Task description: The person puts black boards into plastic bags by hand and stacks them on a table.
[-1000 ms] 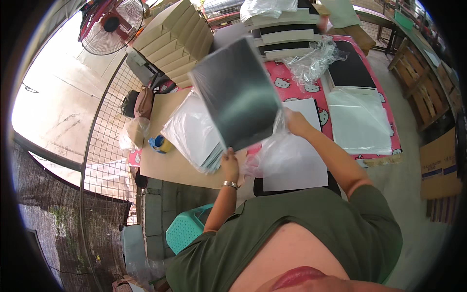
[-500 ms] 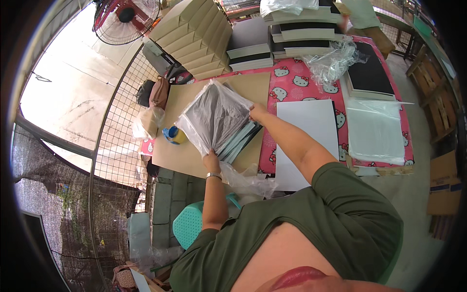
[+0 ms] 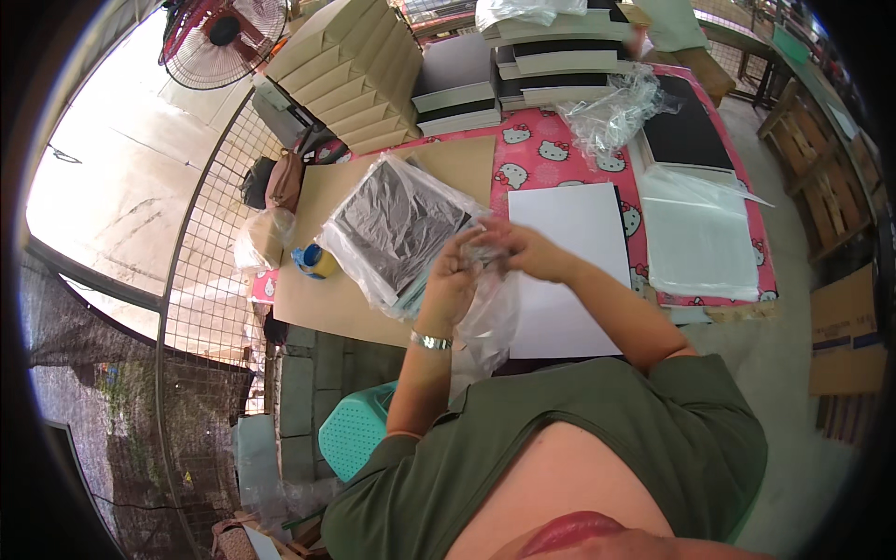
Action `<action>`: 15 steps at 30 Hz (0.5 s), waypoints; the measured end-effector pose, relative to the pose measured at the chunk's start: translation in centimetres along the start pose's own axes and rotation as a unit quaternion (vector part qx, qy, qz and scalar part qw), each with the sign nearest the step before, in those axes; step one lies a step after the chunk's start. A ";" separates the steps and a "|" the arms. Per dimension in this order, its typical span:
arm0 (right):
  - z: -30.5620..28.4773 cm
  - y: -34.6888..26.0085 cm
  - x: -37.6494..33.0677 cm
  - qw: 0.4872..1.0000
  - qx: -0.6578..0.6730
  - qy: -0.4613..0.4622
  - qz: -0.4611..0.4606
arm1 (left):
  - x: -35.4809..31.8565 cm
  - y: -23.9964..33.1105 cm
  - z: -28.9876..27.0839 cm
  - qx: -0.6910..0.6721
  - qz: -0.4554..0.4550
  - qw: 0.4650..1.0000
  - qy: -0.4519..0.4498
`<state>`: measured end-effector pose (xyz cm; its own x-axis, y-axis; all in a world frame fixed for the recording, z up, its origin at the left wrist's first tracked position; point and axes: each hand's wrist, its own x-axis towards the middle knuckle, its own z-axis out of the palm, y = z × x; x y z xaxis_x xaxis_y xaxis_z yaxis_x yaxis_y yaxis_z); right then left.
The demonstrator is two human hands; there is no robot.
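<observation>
A stack of dark sheets in a clear plastic bag (image 3: 397,224) lies slanted on brown board (image 3: 373,325). At its near right corner my two hands come together. My left hand (image 3: 450,291), with a metal watch on the wrist, has its fingers curled in a pinch on the plastic. Close against it, my right hand (image 3: 525,252) is slightly blurred, its fingers bent around the same plastic. A loose clear end of the bag (image 3: 490,322) hangs below the hands. Part of the plastic between the fingers is hidden.
A blue-and-yellow tape roll (image 3: 315,262) sits left of the bag. White sheets (image 3: 569,271) and a pile of clear plastic bags (image 3: 702,243) lie to the right. Behind stand brown-wrapped packs (image 3: 350,75), black-and-white stacks (image 3: 569,61) and crumpled plastic (image 3: 611,112). A green stool (image 3: 355,429) stands below.
Both hands have left the bag's separate edges and come together at its near right corner. The plastic now lies over the sheets' near right side, and the view has shifted slightly.
</observation>
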<state>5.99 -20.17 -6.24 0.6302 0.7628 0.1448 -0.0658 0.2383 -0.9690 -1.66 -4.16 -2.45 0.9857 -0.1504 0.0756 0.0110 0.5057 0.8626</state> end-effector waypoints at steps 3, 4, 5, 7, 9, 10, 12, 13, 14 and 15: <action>-4.1 -3.4 -2.5 0.995 -0.038 0.084 0.026 | 2.1 0.3 0.4 -0.070 0.017 0.994 -0.076; -4.0 -4.2 -3.2 0.993 -0.021 0.114 -0.002 | 2.6 0.1 0.8 -0.042 0.021 0.998 -0.051; -3.8 -5.5 -3.5 0.989 -0.010 0.143 -0.036 | 3.5 0.2 1.5 -0.013 0.031 0.999 -0.030; -3.5 -6.6 -4.4 0.978 -0.069 0.195 -0.004 | 4.3 -0.3 2.5 0.023 0.012 1.000 0.001; -3.9 -6.9 -4.8 0.959 -0.145 0.242 0.001 | 5.0 -1.0 3.7 0.040 -0.045 0.998 0.024; -3.6 -7.2 -4.9 0.965 -0.126 0.230 -0.021 | 4.9 -0.8 5.5 0.031 -0.045 0.998 0.013; -2.9 -7.8 -5.1 0.974 -0.086 0.200 -0.066 | 5.7 -2.1 3.7 0.087 -0.030 0.996 0.005; -3.4 -7.7 -5.4 0.977 -0.049 0.199 -0.057 | 6.1 -2.0 3.8 0.115 -0.021 0.993 -0.001; -4.3 -7.5 -5.8 0.979 -0.013 0.197 -0.047 | 6.1 -2.1 3.9 0.111 -0.010 0.994 0.011; -4.7 -7.4 -6.0 0.980 0.024 0.193 -0.038 | 6.0 -2.1 4.0 0.106 0.001 0.994 0.023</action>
<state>6.40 -29.34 -0.85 0.8802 0.4592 0.1202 -0.0380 0.3207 -0.9464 3.55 -9.53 -1.77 0.9924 -0.1083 0.0577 -0.0209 0.3145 0.9490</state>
